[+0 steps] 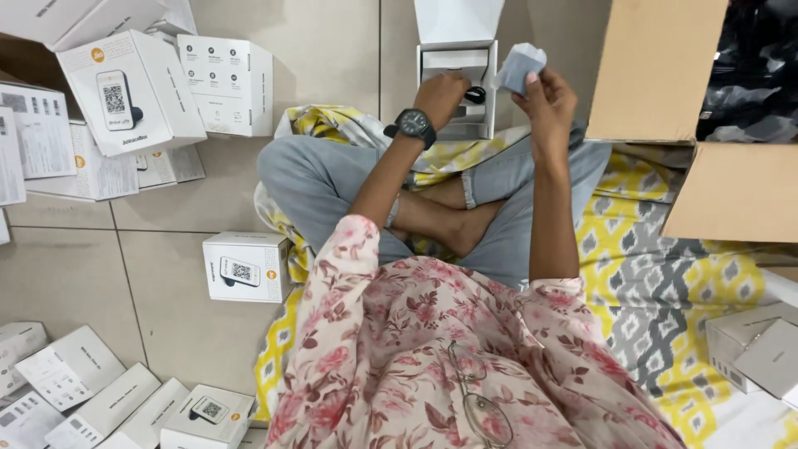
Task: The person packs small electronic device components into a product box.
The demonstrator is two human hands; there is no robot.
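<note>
Top centre of the frame, an open white product box stands on the tiled floor with its lid flipped up. The left hand, a black wristwatch on its wrist, is down inside that box, fingers curled in around a small dark item at the box's right side; whether they actually grip it, I cannot tell. Just right of the box, the right hand is raised, fingertips pinching a small pale folded packet, held clear above the box's edge. The person sits cross-legged on a yellow and grey patterned mat, and a pair of glasses hangs on the floral top at lower centre. In the upper right, a big cardboard carton lies open with dark wrapped contents inside. Closed white boxes are piled at upper left, one sits alone at centre left, and more are fanned out at lower left.
</note>
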